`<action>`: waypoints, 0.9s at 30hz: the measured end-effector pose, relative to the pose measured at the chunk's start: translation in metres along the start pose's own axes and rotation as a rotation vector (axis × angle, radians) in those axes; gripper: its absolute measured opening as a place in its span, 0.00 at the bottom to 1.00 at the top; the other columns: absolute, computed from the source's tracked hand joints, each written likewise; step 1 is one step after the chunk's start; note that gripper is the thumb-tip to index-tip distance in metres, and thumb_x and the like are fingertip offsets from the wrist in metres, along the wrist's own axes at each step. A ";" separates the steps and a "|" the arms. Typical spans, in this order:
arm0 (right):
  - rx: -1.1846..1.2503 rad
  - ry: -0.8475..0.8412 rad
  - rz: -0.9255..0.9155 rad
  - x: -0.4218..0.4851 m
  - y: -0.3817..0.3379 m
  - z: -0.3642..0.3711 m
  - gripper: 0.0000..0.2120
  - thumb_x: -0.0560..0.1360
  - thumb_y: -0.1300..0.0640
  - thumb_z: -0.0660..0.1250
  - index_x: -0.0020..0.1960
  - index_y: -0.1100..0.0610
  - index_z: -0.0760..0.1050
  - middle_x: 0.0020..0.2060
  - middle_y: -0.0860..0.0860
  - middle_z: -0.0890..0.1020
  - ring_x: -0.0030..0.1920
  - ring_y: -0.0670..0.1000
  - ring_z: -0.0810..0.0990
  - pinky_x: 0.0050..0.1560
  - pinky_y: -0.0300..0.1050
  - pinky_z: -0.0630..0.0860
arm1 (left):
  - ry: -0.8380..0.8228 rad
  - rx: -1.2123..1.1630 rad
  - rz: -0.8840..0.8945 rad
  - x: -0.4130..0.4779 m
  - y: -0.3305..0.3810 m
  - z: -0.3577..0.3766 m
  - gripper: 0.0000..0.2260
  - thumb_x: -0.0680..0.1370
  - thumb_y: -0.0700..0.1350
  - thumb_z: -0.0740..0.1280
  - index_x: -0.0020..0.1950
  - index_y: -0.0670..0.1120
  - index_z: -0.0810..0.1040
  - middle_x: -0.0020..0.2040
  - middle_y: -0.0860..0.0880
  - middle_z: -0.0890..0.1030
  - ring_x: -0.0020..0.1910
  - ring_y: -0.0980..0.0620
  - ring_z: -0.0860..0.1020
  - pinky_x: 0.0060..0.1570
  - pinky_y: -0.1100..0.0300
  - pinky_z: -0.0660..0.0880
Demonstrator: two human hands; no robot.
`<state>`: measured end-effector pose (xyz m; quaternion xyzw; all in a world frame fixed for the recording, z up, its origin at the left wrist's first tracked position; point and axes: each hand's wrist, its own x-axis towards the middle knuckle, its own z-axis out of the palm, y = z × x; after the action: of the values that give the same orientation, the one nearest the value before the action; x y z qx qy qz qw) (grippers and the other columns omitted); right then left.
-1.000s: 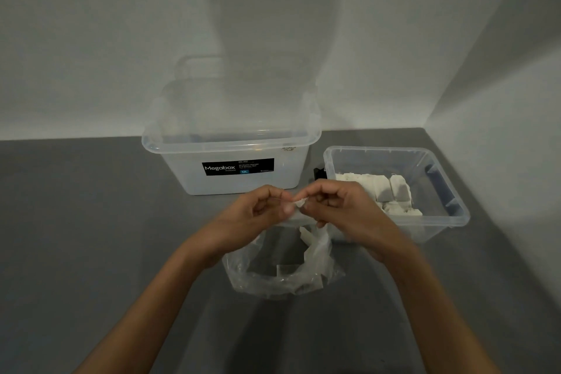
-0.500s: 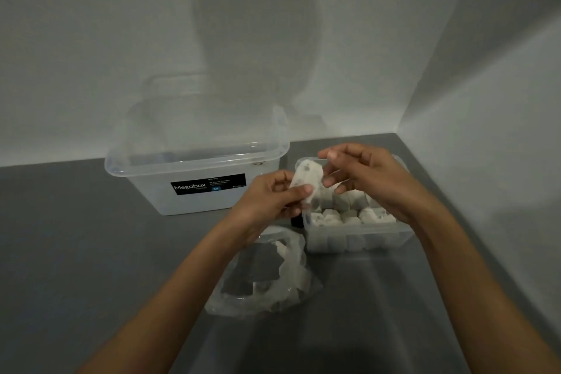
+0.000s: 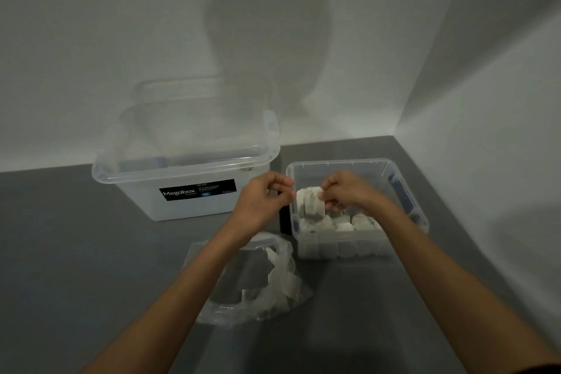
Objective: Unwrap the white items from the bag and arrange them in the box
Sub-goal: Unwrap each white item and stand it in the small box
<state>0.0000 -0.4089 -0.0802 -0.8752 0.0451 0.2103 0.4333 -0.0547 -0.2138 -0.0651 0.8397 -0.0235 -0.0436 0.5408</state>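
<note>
Right of centre, the right hand [image 3: 349,191] pinches a pale, blocky white item [image 3: 312,202] upright in the clear box [image 3: 334,162]. The left hand [image 3: 262,202] is curled beside it; I cannot tell whether it holds anything. Grey table [image 3: 76,252], white corner walls [image 3: 91,39].

We count two hands, a left hand [image 3: 263,205] and a right hand [image 3: 349,191]; two clear boxes, a lidded box [image 3: 182,167] and an open box [image 3: 340,162]; one bag [image 3: 282,285]; one white item [image 3: 311,201] in the right hand's pinch, and many more packed below it, too crowded to number.
</note>
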 end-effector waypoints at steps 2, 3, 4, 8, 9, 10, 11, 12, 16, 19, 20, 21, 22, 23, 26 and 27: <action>-0.014 -0.073 0.062 0.009 0.005 0.009 0.03 0.74 0.66 0.68 0.44 0.60 0.77 0.37 0.59 0.82 0.35 0.52 0.81 0.38 0.43 0.79 | 0.010 -0.009 -0.013 -0.002 -0.004 -0.004 0.07 0.75 0.42 0.69 0.53 0.48 0.80 0.45 0.51 0.81 0.41 0.57 0.80 0.39 0.67 0.72; -0.021 -0.101 0.089 0.012 0.006 0.013 0.04 0.74 0.66 0.69 0.43 0.60 0.77 0.37 0.59 0.83 0.36 0.53 0.82 0.40 0.44 0.80 | 0.017 -0.021 -0.022 -0.003 -0.006 -0.007 0.06 0.75 0.42 0.69 0.52 0.48 0.80 0.45 0.51 0.82 0.40 0.57 0.81 0.39 0.67 0.72; -0.034 -0.121 0.109 0.014 0.007 0.017 0.05 0.74 0.67 0.69 0.41 0.59 0.77 0.37 0.59 0.83 0.37 0.54 0.82 0.40 0.44 0.80 | 0.023 -0.030 -0.028 -0.004 -0.008 -0.009 0.06 0.75 0.42 0.70 0.52 0.48 0.80 0.45 0.51 0.82 0.39 0.57 0.81 0.39 0.67 0.73; -0.141 -0.105 0.107 0.019 0.009 0.029 0.07 0.74 0.68 0.68 0.40 0.59 0.77 0.35 0.58 0.82 0.32 0.51 0.82 0.30 0.39 0.78 | 0.033 -0.038 -0.023 -0.008 -0.013 -0.016 0.06 0.76 0.42 0.69 0.52 0.48 0.80 0.44 0.52 0.81 0.40 0.55 0.81 0.38 0.67 0.73; -0.164 -0.084 0.095 0.019 0.010 0.031 0.08 0.74 0.68 0.67 0.39 0.59 0.76 0.33 0.58 0.81 0.28 0.49 0.80 0.26 0.37 0.75 | 0.036 -0.039 -0.020 -0.009 -0.014 -0.018 0.06 0.76 0.42 0.69 0.52 0.48 0.80 0.44 0.52 0.81 0.41 0.55 0.81 0.37 0.69 0.73; -0.178 -0.064 0.085 0.019 0.010 0.033 0.09 0.75 0.68 0.67 0.38 0.59 0.76 0.31 0.57 0.80 0.23 0.46 0.78 0.23 0.36 0.73 | 0.038 -0.038 -0.019 -0.010 -0.014 -0.019 0.06 0.76 0.42 0.69 0.52 0.48 0.80 0.44 0.52 0.81 0.41 0.55 0.81 0.37 0.70 0.73; -0.188 -0.048 0.079 0.019 0.009 0.033 0.10 0.75 0.68 0.67 0.36 0.58 0.75 0.30 0.56 0.80 0.20 0.45 0.77 0.22 0.35 0.71 | 0.040 -0.036 -0.018 -0.010 -0.015 -0.019 0.05 0.76 0.42 0.69 0.52 0.48 0.79 0.44 0.52 0.81 0.41 0.56 0.81 0.36 0.70 0.73; -0.199 -0.040 0.072 0.020 0.010 0.034 0.10 0.74 0.68 0.68 0.36 0.58 0.75 0.30 0.56 0.80 0.20 0.45 0.76 0.23 0.35 0.71 | 0.041 -0.032 -0.017 -0.011 -0.016 -0.020 0.05 0.76 0.42 0.69 0.51 0.48 0.79 0.44 0.52 0.81 0.41 0.56 0.81 0.36 0.71 0.73; -0.282 -0.013 0.046 0.019 0.006 0.032 0.02 0.73 0.67 0.68 0.43 0.66 0.79 0.37 0.61 0.83 0.35 0.57 0.84 0.38 0.48 0.82 | 0.033 -0.032 -0.022 -0.013 -0.020 -0.023 0.05 0.76 0.42 0.69 0.51 0.48 0.79 0.44 0.52 0.81 0.41 0.56 0.81 0.36 0.70 0.72; -0.400 0.098 -0.024 0.013 -0.002 0.023 0.07 0.75 0.63 0.65 0.50 0.65 0.80 0.46 0.61 0.84 0.43 0.58 0.83 0.47 0.47 0.79 | 0.028 -0.036 -0.036 -0.017 -0.023 -0.026 0.05 0.76 0.41 0.69 0.51 0.48 0.80 0.44 0.51 0.81 0.39 0.57 0.80 0.36 0.71 0.73; -0.403 0.135 -0.063 0.009 -0.007 0.019 0.07 0.76 0.62 0.64 0.49 0.64 0.79 0.46 0.60 0.83 0.44 0.57 0.82 0.48 0.47 0.78 | 0.021 -0.025 -0.042 -0.018 -0.024 -0.029 0.05 0.75 0.40 0.69 0.50 0.47 0.80 0.44 0.51 0.82 0.39 0.57 0.81 0.37 0.70 0.74; -0.387 0.162 -0.098 0.003 -0.014 0.016 0.07 0.76 0.62 0.64 0.48 0.63 0.79 0.46 0.58 0.83 0.44 0.56 0.82 0.49 0.47 0.79 | 0.001 -0.010 -0.049 -0.021 -0.025 -0.032 0.05 0.75 0.40 0.69 0.50 0.47 0.80 0.44 0.49 0.82 0.40 0.56 0.81 0.38 0.68 0.75; -0.359 0.185 -0.134 -0.005 -0.021 0.013 0.07 0.76 0.62 0.64 0.47 0.62 0.79 0.45 0.57 0.84 0.43 0.55 0.82 0.48 0.47 0.79 | -0.043 0.005 -0.060 -0.023 -0.025 -0.036 0.04 0.76 0.39 0.68 0.49 0.46 0.80 0.44 0.48 0.83 0.41 0.54 0.81 0.39 0.65 0.76; -0.332 0.200 -0.180 -0.015 -0.030 0.012 0.06 0.76 0.62 0.64 0.47 0.61 0.79 0.44 0.56 0.84 0.41 0.53 0.82 0.46 0.45 0.78 | -0.113 0.023 -0.071 -0.027 -0.025 -0.041 0.04 0.76 0.39 0.67 0.49 0.45 0.80 0.44 0.47 0.83 0.41 0.52 0.81 0.39 0.64 0.76; -0.211 0.166 -0.333 -0.053 -0.055 0.017 0.03 0.76 0.60 0.66 0.47 0.55 0.78 0.39 0.53 0.83 0.37 0.47 0.82 0.39 0.38 0.75 | -0.427 0.104 -0.155 -0.038 -0.026 -0.057 0.05 0.78 0.42 0.66 0.50 0.43 0.81 0.45 0.47 0.85 0.41 0.54 0.83 0.39 0.66 0.78; -0.170 0.127 -0.369 -0.066 -0.061 0.021 0.03 0.76 0.59 0.66 0.48 0.54 0.78 0.38 0.53 0.84 0.37 0.46 0.83 0.38 0.38 0.76 | -0.522 0.146 -0.195 -0.042 -0.029 -0.060 0.07 0.78 0.43 0.66 0.51 0.43 0.81 0.46 0.48 0.85 0.41 0.56 0.83 0.39 0.67 0.78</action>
<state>-0.0512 -0.3614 -0.0194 -0.9136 -0.1067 0.0751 0.3852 -0.0904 -0.1442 -0.0647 0.8350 -0.0838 -0.3082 0.4480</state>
